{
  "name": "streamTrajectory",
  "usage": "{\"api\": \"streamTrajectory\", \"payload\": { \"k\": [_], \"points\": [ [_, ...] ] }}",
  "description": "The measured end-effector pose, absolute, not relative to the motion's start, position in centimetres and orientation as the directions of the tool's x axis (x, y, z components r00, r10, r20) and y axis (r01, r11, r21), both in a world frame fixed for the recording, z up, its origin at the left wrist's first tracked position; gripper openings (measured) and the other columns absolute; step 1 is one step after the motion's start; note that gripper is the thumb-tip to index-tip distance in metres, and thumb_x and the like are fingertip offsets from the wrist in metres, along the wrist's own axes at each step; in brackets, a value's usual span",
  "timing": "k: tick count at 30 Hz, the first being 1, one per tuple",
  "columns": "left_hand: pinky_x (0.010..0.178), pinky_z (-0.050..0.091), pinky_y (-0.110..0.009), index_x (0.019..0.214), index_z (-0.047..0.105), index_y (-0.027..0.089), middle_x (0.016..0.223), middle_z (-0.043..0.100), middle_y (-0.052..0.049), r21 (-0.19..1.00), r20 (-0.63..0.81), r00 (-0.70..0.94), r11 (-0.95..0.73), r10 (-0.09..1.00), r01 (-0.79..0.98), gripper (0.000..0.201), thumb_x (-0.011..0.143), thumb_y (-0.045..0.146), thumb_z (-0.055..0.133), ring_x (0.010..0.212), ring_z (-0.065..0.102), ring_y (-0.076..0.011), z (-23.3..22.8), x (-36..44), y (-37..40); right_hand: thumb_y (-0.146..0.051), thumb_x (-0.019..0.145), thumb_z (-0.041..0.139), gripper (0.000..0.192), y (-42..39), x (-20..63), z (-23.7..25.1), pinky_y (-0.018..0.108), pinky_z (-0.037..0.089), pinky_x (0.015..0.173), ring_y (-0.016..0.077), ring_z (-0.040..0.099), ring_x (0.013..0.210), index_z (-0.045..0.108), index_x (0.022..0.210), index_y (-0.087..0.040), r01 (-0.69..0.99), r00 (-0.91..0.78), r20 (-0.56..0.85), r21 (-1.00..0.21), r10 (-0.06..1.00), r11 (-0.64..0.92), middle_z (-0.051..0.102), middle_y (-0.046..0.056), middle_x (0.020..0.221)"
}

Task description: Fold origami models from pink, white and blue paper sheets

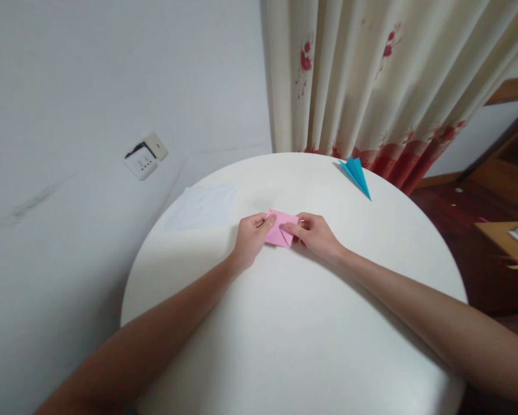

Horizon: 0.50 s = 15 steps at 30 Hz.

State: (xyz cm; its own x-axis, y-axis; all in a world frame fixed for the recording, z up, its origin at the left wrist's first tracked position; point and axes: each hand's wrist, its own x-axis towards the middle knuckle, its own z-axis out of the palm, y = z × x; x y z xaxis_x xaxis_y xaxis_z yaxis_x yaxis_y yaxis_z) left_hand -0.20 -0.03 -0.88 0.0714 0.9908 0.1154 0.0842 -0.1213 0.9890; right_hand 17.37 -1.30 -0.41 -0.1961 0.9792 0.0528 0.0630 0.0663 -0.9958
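Observation:
A small piece of folded pink paper (279, 235) is held between my two hands, just over the middle of the round white table. My left hand (252, 235) pinches its left edge, thumb on top and fingers curled behind. On the opposite side, my right hand (316, 233) grips the right edge, its thumb pressed flat on the paper's face. A diagonal fold line shows near the lower right of the paper. The fingertips beneath the paper are partly hidden.
A blue paper plane (357, 176) lies near the table's far right edge. White sheets (205, 206) rest at the left on the white table (285, 346). Behind are a wall with a socket (142, 162) and a floral curtain (349, 75). A wooden surface (501, 236) stands at right.

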Motion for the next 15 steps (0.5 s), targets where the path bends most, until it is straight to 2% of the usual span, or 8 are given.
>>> {"api": "streamTrajectory", "payload": {
  "k": [4, 8, 12, 15],
  "points": [
    [0.047, 0.030, -0.020, 0.069, 0.056, 0.017, 0.060, 0.049, 0.004, 0.968, 0.198, -0.030, -0.190, 0.980, 0.164, 0.032, 0.085, 0.044, 0.062, 0.052, 0.043, -0.0088, -1.06, -0.38, 0.28, -0.042, 0.068, 0.079, 0.034, -1.71, 17.23, -0.42, 0.022, 0.026, 0.045, 0.0069, 0.042, 0.048, 0.060, 0.075, -0.016, 0.061, -0.318, 0.006, -0.998, 0.948, 0.027, 0.059, -0.002, 0.059],
    [0.046, 0.029, -0.019, 0.075, 0.053, 0.019, 0.060, 0.050, 0.004, 0.965, 0.207, -0.044, -0.197, 0.977, 0.172, 0.028, 0.086, 0.043, 0.061, 0.052, 0.047, -0.0097, -1.15, -0.36, 0.30, -0.040, 0.072, 0.075, 0.033, -1.56, 17.15, -0.78, 0.022, 0.026, 0.046, 0.0070, 0.044, 0.047, 0.056, 0.061, -0.016, 0.085, -0.309, -0.015, -0.996, 0.951, 0.012, 0.063, 0.001, 0.058],
    [0.052, 0.038, -0.020, 0.089, 0.059, 0.018, 0.069, 0.059, 0.002, 0.985, 0.155, 0.029, -0.156, 0.988, 0.069, 0.025, 0.084, 0.041, 0.066, 0.059, 0.055, -0.0116, -1.01, -0.27, 0.12, -0.045, 0.074, 0.073, 0.034, -1.36, 17.08, -0.86, 0.024, 0.033, 0.049, 0.0095, 0.052, 0.050, 0.061, 0.062, -0.015, 0.038, -0.301, -0.027, -0.999, 0.953, -0.016, 0.070, 0.007, 0.064],
    [0.060, 0.044, -0.022, 0.094, 0.061, 0.015, 0.078, 0.063, -0.002, 0.991, 0.111, 0.136, -0.099, 0.985, -0.091, 0.027, 0.083, 0.039, 0.069, 0.067, 0.059, -0.0129, -0.73, -0.13, -0.04, -0.049, 0.077, 0.070, 0.038, -1.35, 17.07, -0.83, 0.024, 0.035, 0.051, 0.0100, 0.054, 0.052, 0.062, 0.061, -0.015, 0.025, -0.325, -0.029, -0.999, 0.945, -0.022, 0.072, 0.009, 0.067]
  ]
}}
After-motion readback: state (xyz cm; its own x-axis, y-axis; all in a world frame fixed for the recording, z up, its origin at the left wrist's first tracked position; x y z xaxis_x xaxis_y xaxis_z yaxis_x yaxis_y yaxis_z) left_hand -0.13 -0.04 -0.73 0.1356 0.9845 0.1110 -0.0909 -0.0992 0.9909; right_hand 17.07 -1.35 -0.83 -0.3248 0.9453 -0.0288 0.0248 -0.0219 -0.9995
